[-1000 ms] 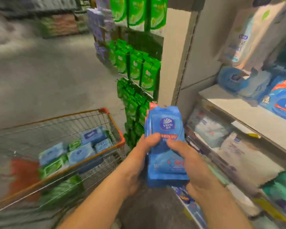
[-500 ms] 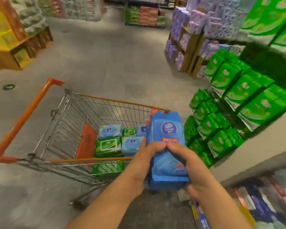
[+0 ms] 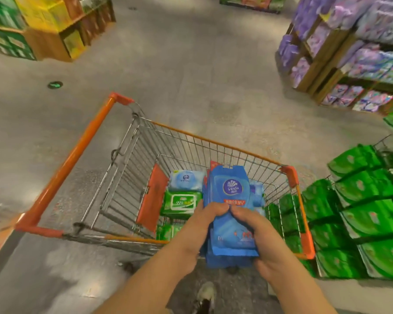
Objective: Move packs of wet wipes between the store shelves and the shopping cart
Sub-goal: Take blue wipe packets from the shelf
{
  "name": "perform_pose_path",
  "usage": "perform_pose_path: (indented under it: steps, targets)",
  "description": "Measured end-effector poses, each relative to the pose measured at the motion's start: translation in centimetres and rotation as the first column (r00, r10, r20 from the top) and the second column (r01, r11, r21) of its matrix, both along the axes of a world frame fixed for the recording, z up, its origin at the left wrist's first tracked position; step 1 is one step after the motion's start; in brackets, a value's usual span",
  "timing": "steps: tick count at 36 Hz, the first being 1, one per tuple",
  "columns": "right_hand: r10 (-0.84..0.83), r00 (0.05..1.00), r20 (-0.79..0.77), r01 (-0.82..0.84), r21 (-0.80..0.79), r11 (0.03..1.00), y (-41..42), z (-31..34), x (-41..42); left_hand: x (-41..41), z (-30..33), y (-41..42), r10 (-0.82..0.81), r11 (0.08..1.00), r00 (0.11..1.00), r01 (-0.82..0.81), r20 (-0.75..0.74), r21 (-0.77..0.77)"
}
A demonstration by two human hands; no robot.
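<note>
Both hands, left [image 3: 196, 232] & right [image 3: 262, 241], clamp my blue wipes stack [image 3: 230, 214] upright over the cart [image 3: 213, 142]; green packs [image 3: 182, 202] inside.

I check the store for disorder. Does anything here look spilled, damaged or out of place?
Nothing stands out. Both hands, left and right, hold a stack of blue wipe packs over the shopping cart. The packs in the cart and the green packs on the rack look intact.

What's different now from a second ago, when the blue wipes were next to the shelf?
The person turned from the shelf to the cart; the blue packs now hang above its basket. Unchanged: left hand and right hand grip the bundle, nothing released.
</note>
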State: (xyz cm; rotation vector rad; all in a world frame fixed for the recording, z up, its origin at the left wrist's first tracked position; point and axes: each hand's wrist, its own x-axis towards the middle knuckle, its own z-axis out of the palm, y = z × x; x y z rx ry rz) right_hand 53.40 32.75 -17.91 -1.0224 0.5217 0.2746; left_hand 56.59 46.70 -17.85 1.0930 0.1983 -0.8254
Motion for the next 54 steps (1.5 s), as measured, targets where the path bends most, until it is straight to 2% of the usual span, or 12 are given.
perform_pose_path:
  steps: [6,9,11,12,15,20,23,30,37,42,47,54]
  targets:
    - [0.041,0.996,-0.083,-0.042,-0.004,0.999,-0.1,-4.2,5.2,4.8,-2.3,-0.6,0.06,0.994,0.993,-0.05,-0.106,0.093]
    - [0.067,0.993,-0.094,-0.067,0.006,0.998,-0.3,-5.6,8.0,6.9,-3.5,0.1,0.088,0.996,0.971,-0.091,-0.222,-0.003]
    - [0.079,0.992,-0.097,-0.078,0.01,0.997,-0.1,-6.6,9.9,9.2,-4.5,-0.6,0.094,0.99,0.972,-0.068,-0.217,0.125]
    - [0.087,0.991,-0.102,-0.088,0.0,0.996,0.0,-7.5,10.9,10.6,-5.1,-1.2,0.194,0.968,0.946,-0.142,-0.26,0.206]
    - [0.115,0.987,-0.116,-0.121,-0.041,0.992,0.3,-10.7,13.9,12.9,-7.1,-1.4,0.235,0.964,0.931,-0.185,-0.28,0.193]
    - [0.159,0.977,-0.144,-0.168,-0.058,0.984,0.9,-16.9,18.6,17.8,-11.7,-1.1,0.296,0.934,0.903,-0.207,-0.311,0.29]
    - [0.151,0.975,-0.165,-0.168,-0.092,0.982,1.7,-20.9,21.2,20.4,-15.3,-0.7,0.314,0.931,0.886,-0.218,-0.341,0.293]
    - [0.12,0.979,-0.168,-0.146,-0.155,0.977,4.3,-29.8,25.6,26.0,-23.7,1.1,0.295,0.929,0.895,-0.188,-0.334,0.319]
    - [0.046,0.977,-0.208,-0.084,-0.178,0.98,6.6,-35.0,28.6,29.9,-28.2,2.5,0.213,0.941,0.931,-0.113,-0.298,0.318]
    - [0.053,0.952,-0.303,-0.175,-0.392,0.903,7.6,-40.5,29.6,31.0,-30.9,3.1,0.171,0.929,0.935,-0.049,-0.309,0.366]
    - [0.17,0.931,-0.322,-0.341,-0.609,0.716,7.6,-37.7,29.3,30.8,-32.2,4.4,0.192,0.916,0.939,-0.067,-0.284,0.396]
    - [0.161,0.924,-0.347,-0.334,-0.525,0.783,7.3,-38.9,29.0,30.7,-31.7,4.5,0.252,0.856,0.938,-0.1,-0.24,0.507]
